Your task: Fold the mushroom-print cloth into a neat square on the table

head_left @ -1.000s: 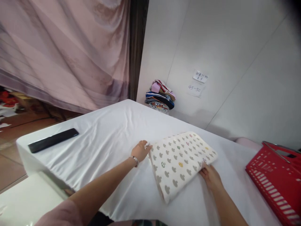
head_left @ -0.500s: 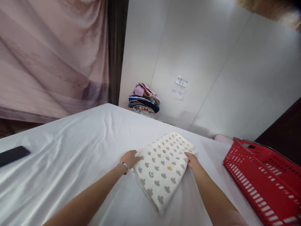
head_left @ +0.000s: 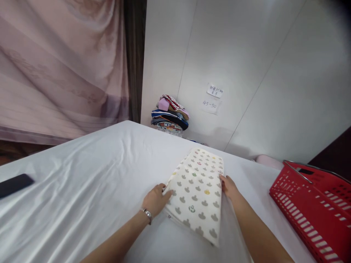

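Two hands (head_left: 155,200) (head_left: 229,188) on patterned cloth (head_left: 196,188)

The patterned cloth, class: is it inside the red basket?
No, the patterned cloth is on the white table, left of the red basket.

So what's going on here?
A person is handling a folded cream cloth with a small printed pattern, on the white table cover. The left grip has its left edge, thumb on top; the right grip touches the right edge. A red plastic basket stands to the right, and a stack of folded fabrics by the wall.
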Tool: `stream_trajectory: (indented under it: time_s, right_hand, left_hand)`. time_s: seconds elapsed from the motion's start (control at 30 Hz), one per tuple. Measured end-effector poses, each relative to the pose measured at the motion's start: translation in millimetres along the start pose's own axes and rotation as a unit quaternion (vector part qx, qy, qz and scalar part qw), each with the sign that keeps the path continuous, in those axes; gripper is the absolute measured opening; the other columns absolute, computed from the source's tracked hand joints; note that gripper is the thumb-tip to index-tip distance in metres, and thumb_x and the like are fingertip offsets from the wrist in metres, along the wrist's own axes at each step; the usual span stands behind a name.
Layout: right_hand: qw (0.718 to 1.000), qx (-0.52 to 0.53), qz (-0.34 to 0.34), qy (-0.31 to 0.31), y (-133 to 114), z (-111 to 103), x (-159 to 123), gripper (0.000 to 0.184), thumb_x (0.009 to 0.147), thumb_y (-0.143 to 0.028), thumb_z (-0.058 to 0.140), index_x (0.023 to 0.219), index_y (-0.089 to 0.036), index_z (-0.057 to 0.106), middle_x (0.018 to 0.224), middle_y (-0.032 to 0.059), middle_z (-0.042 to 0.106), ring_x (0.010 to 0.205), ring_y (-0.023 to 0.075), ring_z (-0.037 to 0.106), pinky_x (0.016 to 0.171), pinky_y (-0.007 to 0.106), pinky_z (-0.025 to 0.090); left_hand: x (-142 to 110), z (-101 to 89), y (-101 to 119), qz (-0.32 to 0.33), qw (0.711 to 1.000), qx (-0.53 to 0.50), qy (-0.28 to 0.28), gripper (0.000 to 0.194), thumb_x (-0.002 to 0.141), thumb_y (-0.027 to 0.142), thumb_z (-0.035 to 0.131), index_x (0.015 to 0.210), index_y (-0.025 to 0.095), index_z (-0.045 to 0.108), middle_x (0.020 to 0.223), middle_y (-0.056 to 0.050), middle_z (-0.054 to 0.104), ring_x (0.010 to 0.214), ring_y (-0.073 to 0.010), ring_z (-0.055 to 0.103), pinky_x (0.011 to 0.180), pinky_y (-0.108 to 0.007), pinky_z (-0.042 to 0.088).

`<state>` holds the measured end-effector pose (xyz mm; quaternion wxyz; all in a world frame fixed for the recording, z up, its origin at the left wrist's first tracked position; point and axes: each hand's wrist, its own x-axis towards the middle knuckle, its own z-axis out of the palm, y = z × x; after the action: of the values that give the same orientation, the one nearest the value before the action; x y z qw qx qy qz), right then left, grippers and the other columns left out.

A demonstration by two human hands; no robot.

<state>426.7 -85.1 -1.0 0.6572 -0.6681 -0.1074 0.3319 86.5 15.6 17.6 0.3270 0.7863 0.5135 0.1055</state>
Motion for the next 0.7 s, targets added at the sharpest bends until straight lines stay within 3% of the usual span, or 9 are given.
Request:
stream_trajectory:
  time_s: [0.13,0.27,0.37,0.43,0.53,0.6,0.7]
  right_hand:
    - [0.997,0.009,0.074,-0.03,20.3,-1.0,-73.2,0.098,0.067,-0.033,0.072,0.143,-0.019,0.011,0.113,0.0132,0.062,0.086,0.0226,0.066,0.071,0.033,0.053]
    - [0.992,-0.025,0.065,-0.104,25.6,-1.5,-131.0,0.089,0.065,-0.033,0.073,0.14,-0.023,0.026,0.103,0.0082,0.068,0.085,0.024,0.066,0.074,0.035,0.052]
    - [0.997,-0.059,0.013,-0.045,20.7,-22.3,-140.3,0.096,0.064,-0.033,0.073,0.142,-0.024,0.02,0.097,0.0055,0.069,0.082,0.0232,0.066,0.076,0.035,0.051]
    - [0.99,-0.14,-0.013,-0.003,19.4,-43.8,-135.4,0.089,0.064,-0.034,0.071,0.141,-0.02,0.027,0.096,0.0063,0.068,0.083,0.0239,0.066,0.078,0.036,0.05]
    - [0.947,-0.313,-0.057,0.045,23.6,-68.5,-129.7,0.067,0.066,-0.033,0.065,0.128,-0.014,0.047,0.104,0.0089,0.065,0.101,0.0268,0.059,0.091,0.038,0.043]
    - [0.907,-0.393,-0.131,0.08,27.4,-69.2,-133.6,0.054,0.065,-0.03,0.062,0.118,-0.018,0.056,0.112,0.008,0.061,0.114,0.0273,0.05,0.099,0.038,0.036]
    - [0.877,-0.408,-0.245,0.066,29.9,-41.5,-149.1,0.04,0.068,-0.031,0.059,0.107,-0.023,0.062,0.118,0.0048,0.058,0.117,0.0249,0.047,0.099,0.035,0.035]
  left_hand:
    - [11.9,-1.6,-0.4,-0.033,0.996,-0.064,-0.045,0.049,0.08,0.049,0.046,0.115,0.016,0.053,0.112,-0.011,0.063,0.101,-0.023,0.06,0.079,-0.028,0.045]
    - [10.2,0.5,4.7,-0.051,0.99,-0.102,-0.08,0.039,0.078,0.035,0.051,0.11,0.015,0.054,0.107,-0.008,0.066,0.097,-0.0193,0.061,0.072,-0.022,0.045]
    - [-16.3,9.9,11.8,-0.021,0.991,-0.097,-0.086,0.037,0.074,0.032,0.054,0.108,0.016,0.055,0.1,-0.007,0.068,0.09,-0.0182,0.063,0.069,-0.022,0.045]
    - [-41.1,17.1,14.6,0.013,0.99,-0.077,-0.116,0.037,0.07,0.035,0.059,0.102,0.018,0.057,0.096,-0.006,0.069,0.087,-0.0196,0.063,0.067,-0.024,0.045]
    - [-67.4,20.7,12.8,0.041,0.98,-0.063,-0.185,0.032,0.07,0.04,0.058,0.094,0.019,0.06,0.074,-0.003,0.07,0.073,-0.02,0.064,0.06,-0.026,0.044]
    - [-68.3,17.5,9.5,0.053,0.982,-0.057,-0.175,0.029,0.075,0.044,0.052,0.088,0.02,0.062,0.067,-0.003,0.069,0.069,-0.0199,0.064,0.059,-0.027,0.043]
    - [-46.6,11.8,7.8,0.076,0.992,-0.039,-0.087,0.028,0.079,0.042,0.048,0.082,0.02,0.065,0.081,-0.005,0.07,0.079,-0.0204,0.064,0.066,-0.027,0.044]
